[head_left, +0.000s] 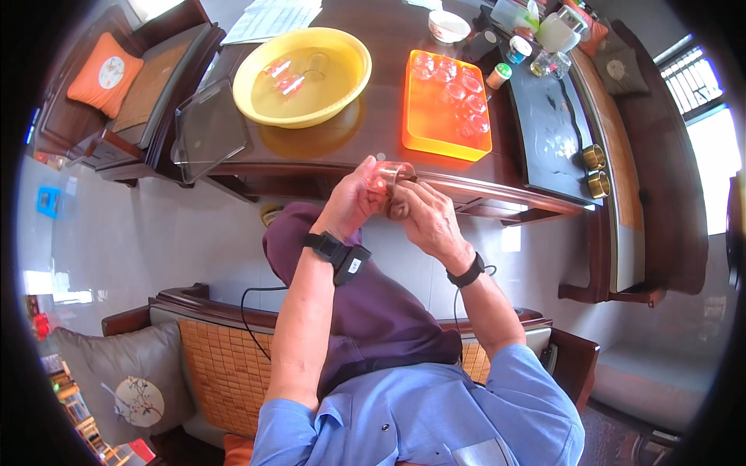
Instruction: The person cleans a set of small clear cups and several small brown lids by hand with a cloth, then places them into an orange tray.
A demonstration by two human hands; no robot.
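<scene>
Just in front of the table's near edge, my left hand [349,203] is closed round a small clear glass cup [399,169] with red marks on it. My right hand [435,223] is closed on a bunched brown cloth [398,207], which it presses against the cup. Beyond my left hand stands a yellow plastic basin [299,122] of water with several glass cups [289,84] lying in it. Past my right hand, an orange tray [444,147] bears several more clear glass cups [454,94].
A clear plastic lid [211,130] leans by the basin on the dark wooden table [381,74]. Right of the tray lie a black tea tray [553,128], two gold cups [595,172] and small jars [499,75]. A white bowl [449,26] and papers [272,19] are farther back.
</scene>
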